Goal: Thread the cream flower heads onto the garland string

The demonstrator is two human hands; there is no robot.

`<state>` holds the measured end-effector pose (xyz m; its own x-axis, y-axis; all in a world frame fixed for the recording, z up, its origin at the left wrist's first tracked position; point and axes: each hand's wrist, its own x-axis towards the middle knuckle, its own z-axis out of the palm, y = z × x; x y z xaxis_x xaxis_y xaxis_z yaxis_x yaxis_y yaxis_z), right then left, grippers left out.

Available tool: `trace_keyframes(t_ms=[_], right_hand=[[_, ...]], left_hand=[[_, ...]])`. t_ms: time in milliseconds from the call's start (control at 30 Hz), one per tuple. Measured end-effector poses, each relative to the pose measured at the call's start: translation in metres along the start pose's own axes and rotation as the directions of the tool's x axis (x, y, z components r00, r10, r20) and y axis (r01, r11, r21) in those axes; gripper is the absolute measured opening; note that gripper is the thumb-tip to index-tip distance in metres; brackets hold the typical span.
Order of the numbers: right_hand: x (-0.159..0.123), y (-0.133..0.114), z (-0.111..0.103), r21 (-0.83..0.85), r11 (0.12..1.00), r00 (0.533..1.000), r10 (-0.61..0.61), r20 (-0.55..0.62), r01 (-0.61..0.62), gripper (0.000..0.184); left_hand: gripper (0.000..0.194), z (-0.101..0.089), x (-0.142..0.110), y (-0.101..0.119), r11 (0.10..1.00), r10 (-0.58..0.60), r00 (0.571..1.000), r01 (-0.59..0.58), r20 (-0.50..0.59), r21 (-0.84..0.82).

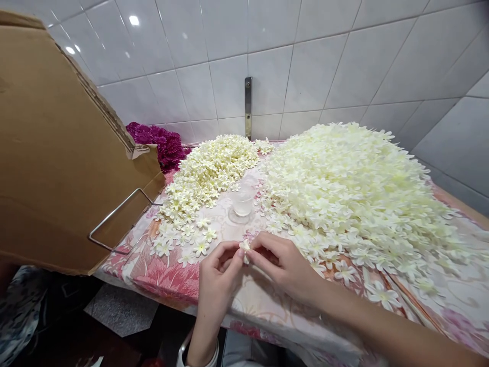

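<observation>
Near the table's front edge, my left hand (225, 265) and my right hand (277, 259) meet, fingertips pinched together on one small white flower (245, 246). Fingers partly cover its petals. Just beyond them a clear plastic cup (242, 202) stands upright on the cloth. To its left spreads a pile of cream-white flowers (214, 165), with a few loose ones at its near edge. A larger heap of white flowers (344, 188) lies to the right, some single ones close to my right forearm.
A floral tablecloth (168, 278) covers the table. At the left a big cardboard sheet (69, 153) stands upright, a bent metal wire frame (114, 214) against it. Purple flowers (162, 145) lie behind. A metal bracket (248, 104) is fixed to the tiled wall (313, 61).
</observation>
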<state>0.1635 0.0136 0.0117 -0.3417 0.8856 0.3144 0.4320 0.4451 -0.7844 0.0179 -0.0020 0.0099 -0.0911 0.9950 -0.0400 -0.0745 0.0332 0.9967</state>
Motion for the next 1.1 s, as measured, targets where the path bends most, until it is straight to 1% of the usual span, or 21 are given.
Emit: trace_keyframes(t_ms=[100,267,400,533,633,767,867,967,1100], right_hand=[[0.0,0.0,0.0,0.035,0.998,0.998,0.061,-0.034,-0.059,0.024],[0.0,0.001,-0.002,0.112,0.994,0.999,0.009,0.043,-0.014,0.023],[0.001,0.0,-0.002,0.152,0.987,0.999,0.043,0.031,-0.047,0.019],[0.001,-0.003,-0.003,0.179,0.979,0.996,0.092,0.023,-0.094,0.017],[0.001,-0.002,-0.003,0.191,0.976,0.993,0.096,0.063,-0.107,0.017],[0.002,0.001,-0.004,0.149,0.985,0.993,0.073,0.096,-0.086,0.021],[0.002,0.003,-0.005,0.11,0.993,0.993,0.04,0.112,-0.053,0.024],[0.006,0.008,-0.013,0.074,0.997,0.992,0.024,0.122,-0.033,0.029],[0.021,0.024,-0.035,-0.031,1.0,0.997,-0.003,0.076,0.005,0.028]], left_hand=[[0.01,-0.002,0.0,-0.002,1.0,0.0,1.0,0.0,0.019,0.003],[0.013,-0.004,0.001,-0.005,0.999,0.023,1.0,-0.023,0.019,0.025],[0.016,-0.004,0.001,-0.005,0.999,0.024,1.0,-0.024,0.011,0.029],[0.02,-0.004,0.001,-0.005,1.0,-0.013,1.0,0.013,-0.024,-0.016],[0.022,-0.005,0.001,-0.005,0.998,-0.031,0.999,0.028,-0.037,-0.064],[0.024,-0.007,0.004,-0.005,0.996,-0.062,0.998,0.06,-0.02,-0.073],[0.026,-0.004,0.003,-0.004,0.998,-0.055,0.997,0.053,-0.06,-0.036],[0.031,0.002,0.0,-0.004,1.0,0.011,0.992,-0.009,-0.129,0.019],[0.03,0.008,-0.006,-0.002,0.993,0.105,0.977,-0.092,-0.188,0.077]])
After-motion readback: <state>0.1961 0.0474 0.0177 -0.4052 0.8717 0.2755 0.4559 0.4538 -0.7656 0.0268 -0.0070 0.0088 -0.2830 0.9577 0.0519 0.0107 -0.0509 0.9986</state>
